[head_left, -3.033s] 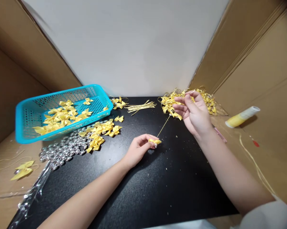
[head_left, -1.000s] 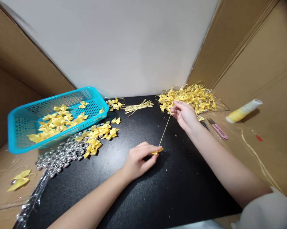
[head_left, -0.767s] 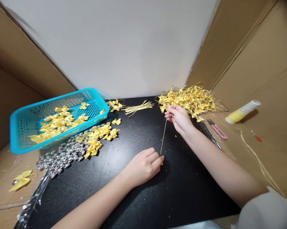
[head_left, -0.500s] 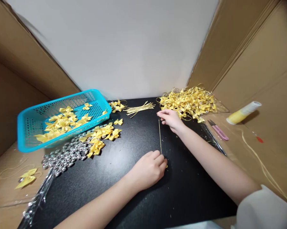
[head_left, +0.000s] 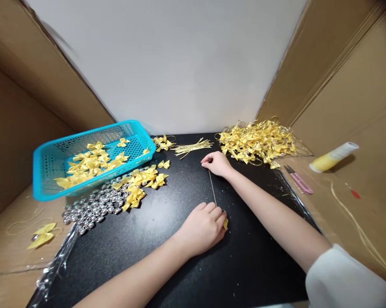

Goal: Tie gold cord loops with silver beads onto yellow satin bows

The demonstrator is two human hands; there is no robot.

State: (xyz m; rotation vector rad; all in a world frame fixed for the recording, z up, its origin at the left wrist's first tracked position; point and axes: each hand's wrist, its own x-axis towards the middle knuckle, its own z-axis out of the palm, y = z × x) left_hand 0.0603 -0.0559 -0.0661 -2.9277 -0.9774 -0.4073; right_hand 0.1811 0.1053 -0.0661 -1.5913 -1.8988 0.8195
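Observation:
Low over the black table, my left hand (head_left: 204,226) is closed on a yellow ribbon bow (head_left: 225,223); only the bow's edge shows past the fingers. A thin gold cord (head_left: 212,187) runs taut from that hand up to my right hand (head_left: 216,164). My right thumb and forefinger pinch the cord's far end. To the left of my hands lie loose yellow bows (head_left: 138,184) beside a heap of small silver bells (head_left: 98,204). Behind my right hand rests a bundle of cut gold cords (head_left: 193,147).
A blue basket (head_left: 93,132) with yellow bows stands at the left. Finished-looking bows with cord loops (head_left: 257,141) are piled at the back right. Pink thread snips (head_left: 300,182) and a yellow spool (head_left: 332,158) lie on the cardboard. One bow (head_left: 43,235) lies at far left.
My right hand has moved slightly left and nearer to me, and the cord now slants. A little more of the bow shows at my left hand. The view has shifted slightly.

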